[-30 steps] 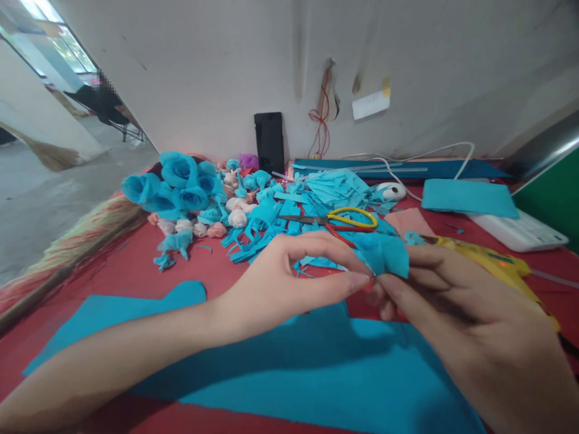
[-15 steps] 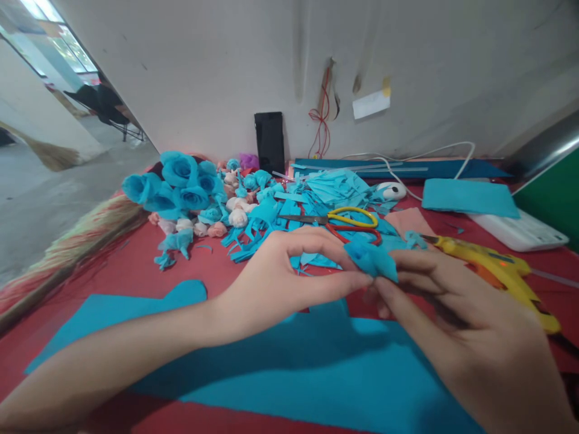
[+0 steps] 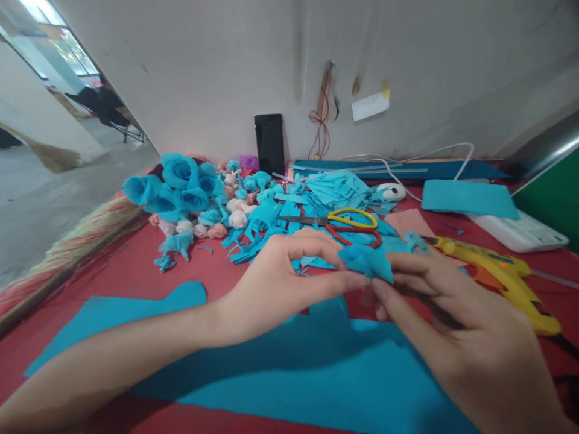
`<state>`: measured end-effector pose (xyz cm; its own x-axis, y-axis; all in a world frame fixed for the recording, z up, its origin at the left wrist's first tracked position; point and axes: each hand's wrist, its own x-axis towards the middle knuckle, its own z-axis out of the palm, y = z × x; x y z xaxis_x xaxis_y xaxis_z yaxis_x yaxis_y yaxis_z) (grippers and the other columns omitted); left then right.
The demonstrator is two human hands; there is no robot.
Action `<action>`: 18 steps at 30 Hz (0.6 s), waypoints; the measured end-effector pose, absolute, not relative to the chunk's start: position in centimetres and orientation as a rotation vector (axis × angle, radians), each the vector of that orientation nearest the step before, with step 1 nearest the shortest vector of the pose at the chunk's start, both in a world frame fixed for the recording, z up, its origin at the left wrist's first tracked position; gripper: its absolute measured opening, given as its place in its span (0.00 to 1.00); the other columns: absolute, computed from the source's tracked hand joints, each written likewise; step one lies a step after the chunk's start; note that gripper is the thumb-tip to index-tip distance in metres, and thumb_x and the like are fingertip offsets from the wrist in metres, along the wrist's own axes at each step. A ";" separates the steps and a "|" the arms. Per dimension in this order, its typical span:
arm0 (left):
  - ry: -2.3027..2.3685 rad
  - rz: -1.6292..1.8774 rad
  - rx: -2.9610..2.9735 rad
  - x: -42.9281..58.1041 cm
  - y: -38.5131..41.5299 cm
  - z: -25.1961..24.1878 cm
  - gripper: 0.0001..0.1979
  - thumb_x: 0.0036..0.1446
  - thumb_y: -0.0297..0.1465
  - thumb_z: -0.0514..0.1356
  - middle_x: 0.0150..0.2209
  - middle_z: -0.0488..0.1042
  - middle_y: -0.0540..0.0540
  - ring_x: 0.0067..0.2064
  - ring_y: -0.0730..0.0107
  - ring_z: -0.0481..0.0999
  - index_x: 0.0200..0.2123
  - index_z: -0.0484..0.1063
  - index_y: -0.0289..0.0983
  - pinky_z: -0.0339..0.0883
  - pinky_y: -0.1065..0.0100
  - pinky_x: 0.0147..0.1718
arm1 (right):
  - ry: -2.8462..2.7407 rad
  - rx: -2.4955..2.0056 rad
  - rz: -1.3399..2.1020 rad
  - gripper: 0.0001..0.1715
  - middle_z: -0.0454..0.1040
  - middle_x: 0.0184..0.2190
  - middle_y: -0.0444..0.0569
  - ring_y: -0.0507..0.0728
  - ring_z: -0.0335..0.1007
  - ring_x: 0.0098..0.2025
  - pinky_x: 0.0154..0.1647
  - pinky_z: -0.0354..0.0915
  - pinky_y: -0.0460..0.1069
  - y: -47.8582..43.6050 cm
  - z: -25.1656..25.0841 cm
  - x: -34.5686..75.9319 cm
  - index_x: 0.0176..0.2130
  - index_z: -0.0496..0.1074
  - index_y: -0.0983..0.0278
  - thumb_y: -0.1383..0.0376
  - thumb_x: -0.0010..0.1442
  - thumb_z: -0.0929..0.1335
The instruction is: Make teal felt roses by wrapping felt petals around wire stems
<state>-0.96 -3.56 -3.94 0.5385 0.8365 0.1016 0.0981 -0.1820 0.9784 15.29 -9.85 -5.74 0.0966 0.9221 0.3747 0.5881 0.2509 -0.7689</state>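
Observation:
A small blue paper flower (image 3: 366, 261) is pinched between both hands above a large blue paper sheet (image 3: 280, 367). My left hand (image 3: 280, 277) grips its left side and base with thumb and forefinger. On the other side, my right hand (image 3: 456, 319) holds its right edge, the thumb at the base. The two thumb tips nearly meet under the flower. Just behind the hands lie scissors (image 3: 353, 226) with one yellow and one red handle, on blue paper strips (image 3: 337, 188).
Larger blue roses (image 3: 181, 172) and small pink and blue ones stand back left. A yellow glue gun (image 3: 511, 280) lies at the right, near a white device (image 3: 520, 232) under folded blue paper (image 3: 470, 198). A black phone (image 3: 269, 143) leans on the wall.
Both hands and the flower have shifted slightly to the left. The flower is turned a little, and both hands still hold it.

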 end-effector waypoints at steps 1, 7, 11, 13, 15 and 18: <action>0.809 0.810 1.641 -1.0 -3.6 -3.9 0.06 0.47 0.30 0.64 0.30 0.70 0.49 0.35 0.73 0.69 0.23 0.73 0.34 0.63 0.71 0.36 | -1.597 -1.442 0.462 0.03 0.78 0.26 0.39 0.53 0.75 0.25 0.24 0.71 0.43 -9.8 -5.8 15.3 0.34 0.69 0.55 0.63 0.55 0.66; 0.857 0.742 1.610 -0.9 -3.6 -3.8 0.07 0.47 0.33 0.64 0.33 0.71 0.47 0.37 0.68 0.70 0.25 0.73 0.34 0.64 0.67 0.41 | -1.550 -1.441 0.471 0.04 0.78 0.25 0.39 0.52 0.74 0.22 0.23 0.72 0.42 -9.5 -5.9 15.3 0.34 0.70 0.56 0.62 0.55 0.66; 0.854 0.733 1.602 -0.8 -3.4 -3.7 0.08 0.46 0.33 0.64 0.32 0.71 0.46 0.37 0.67 0.70 0.24 0.72 0.34 0.63 0.66 0.40 | -1.588 -1.419 0.432 0.04 0.78 0.24 0.38 0.51 0.74 0.22 0.23 0.71 0.40 -9.5 -5.9 15.6 0.35 0.70 0.56 0.62 0.55 0.66; 0.854 0.725 1.594 -0.7 -3.4 -3.6 0.08 0.46 0.33 0.64 0.32 0.71 0.46 0.36 0.67 0.70 0.24 0.72 0.33 0.63 0.65 0.40 | -1.627 -1.389 0.420 0.04 0.78 0.24 0.38 0.51 0.75 0.22 0.22 0.70 0.39 -9.4 -5.9 15.6 0.36 0.69 0.56 0.63 0.56 0.66; 0.863 0.727 1.583 -0.7 -3.4 -3.6 0.09 0.45 0.33 0.64 0.32 0.70 0.46 0.36 0.67 0.69 0.24 0.71 0.33 0.62 0.65 0.41 | -1.636 -1.376 0.421 0.04 0.78 0.25 0.38 0.51 0.75 0.22 0.22 0.70 0.39 -9.3 -5.9 15.6 0.36 0.69 0.56 0.63 0.56 0.66; 0.854 0.731 1.582 -0.7 -3.5 -3.5 0.09 0.45 0.34 0.65 0.31 0.70 0.46 0.37 0.67 0.69 0.23 0.71 0.33 0.61 0.65 0.42 | -1.617 -1.395 0.444 0.03 0.78 0.24 0.38 0.51 0.74 0.21 0.21 0.70 0.40 -9.1 -5.8 15.6 0.35 0.68 0.57 0.62 0.57 0.65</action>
